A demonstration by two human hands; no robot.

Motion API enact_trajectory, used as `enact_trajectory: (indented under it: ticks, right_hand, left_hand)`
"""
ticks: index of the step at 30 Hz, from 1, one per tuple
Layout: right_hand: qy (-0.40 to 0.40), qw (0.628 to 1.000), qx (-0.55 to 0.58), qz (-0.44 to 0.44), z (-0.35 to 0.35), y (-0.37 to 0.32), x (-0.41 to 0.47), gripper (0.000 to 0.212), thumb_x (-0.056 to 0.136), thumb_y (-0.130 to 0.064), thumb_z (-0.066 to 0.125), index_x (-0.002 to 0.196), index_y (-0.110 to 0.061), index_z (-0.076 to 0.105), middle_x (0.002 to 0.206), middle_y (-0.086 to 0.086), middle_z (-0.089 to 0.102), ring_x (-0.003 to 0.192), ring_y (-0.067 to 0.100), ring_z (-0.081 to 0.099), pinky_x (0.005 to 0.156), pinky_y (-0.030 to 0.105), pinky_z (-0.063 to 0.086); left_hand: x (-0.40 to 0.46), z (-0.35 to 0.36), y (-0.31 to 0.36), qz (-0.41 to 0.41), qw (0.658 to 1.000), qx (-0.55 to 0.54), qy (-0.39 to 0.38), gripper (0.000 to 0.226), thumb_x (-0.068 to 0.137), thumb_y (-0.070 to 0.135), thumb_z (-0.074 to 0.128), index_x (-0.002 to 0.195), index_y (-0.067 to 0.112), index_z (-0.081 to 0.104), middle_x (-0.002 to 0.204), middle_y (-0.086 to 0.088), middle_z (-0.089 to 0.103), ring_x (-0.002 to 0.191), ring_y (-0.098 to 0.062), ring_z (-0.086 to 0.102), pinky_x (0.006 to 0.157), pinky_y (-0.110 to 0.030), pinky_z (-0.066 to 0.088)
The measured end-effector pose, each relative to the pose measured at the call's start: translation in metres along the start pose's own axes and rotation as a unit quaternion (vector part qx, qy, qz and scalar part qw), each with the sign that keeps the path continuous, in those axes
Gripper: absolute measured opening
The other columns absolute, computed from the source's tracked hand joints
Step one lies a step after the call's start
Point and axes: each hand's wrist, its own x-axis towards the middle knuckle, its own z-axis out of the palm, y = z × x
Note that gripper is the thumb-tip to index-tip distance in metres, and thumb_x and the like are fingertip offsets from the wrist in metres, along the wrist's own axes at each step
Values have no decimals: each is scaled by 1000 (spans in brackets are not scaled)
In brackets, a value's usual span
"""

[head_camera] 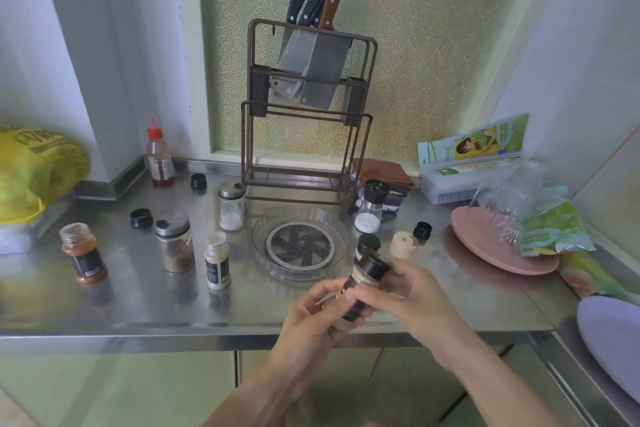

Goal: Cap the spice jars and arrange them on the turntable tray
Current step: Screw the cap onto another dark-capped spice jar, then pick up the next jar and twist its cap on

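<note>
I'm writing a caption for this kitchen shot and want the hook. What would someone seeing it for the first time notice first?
Most likely the two hands at the front edge of the steel counter, the left hand holding a spice jar while the right hand works its black cap. Next, the knife rack with cleavers standing tall at the back, and the clear turntable tray sitting bare among scattered jars.

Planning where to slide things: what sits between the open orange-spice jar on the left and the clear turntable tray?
In the head view, two jars stand between the orange-spice jar and turntable tray: a metal-lidded jar and a small uncapped white jar.
</note>
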Motion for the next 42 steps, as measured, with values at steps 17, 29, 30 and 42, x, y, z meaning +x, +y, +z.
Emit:
enact_trajectory:
  ticks: [17,29,30,42]
  right_hand:
    - [286,933,-193,103,-64,84,42,23,86,-20,79,98,-22,60,93,0,70,83,21,64,73,31,45]
    - [221,946,-214,98,-91,94,39,64,84,10,61,139,-23,53,121,-1,66,103,20,66,92,34,53]
    - [231,942,-231,81,-104,95,44,59,86,10,59,136,-21,56,123,-2,66,104,20,66,92,33,53]
    - [-56,855,-512,59,-153,113,205,54,99,-16,57,149,-28,44,149,6,49,125,33,55,108,43,44]
  left_hand:
    - [33,9,-29,63,904,398,143,12,92,30,71,104,33,70,105,18,75,97,5,69,93,-36,59]
    - [36,19,-8,137,862,460,162,12,91,36,72,101,39,68,102,23,71,94,2,69,82,-33,61]
    - [39,21,-1,157,853,468,171,13,90,33,74,100,39,68,101,22,71,94,2,69,82,-28,60]
    - [124,39,57,207,712,652,158,19,91,41,66,109,41,63,107,23,61,88,3,67,72,-21,53]
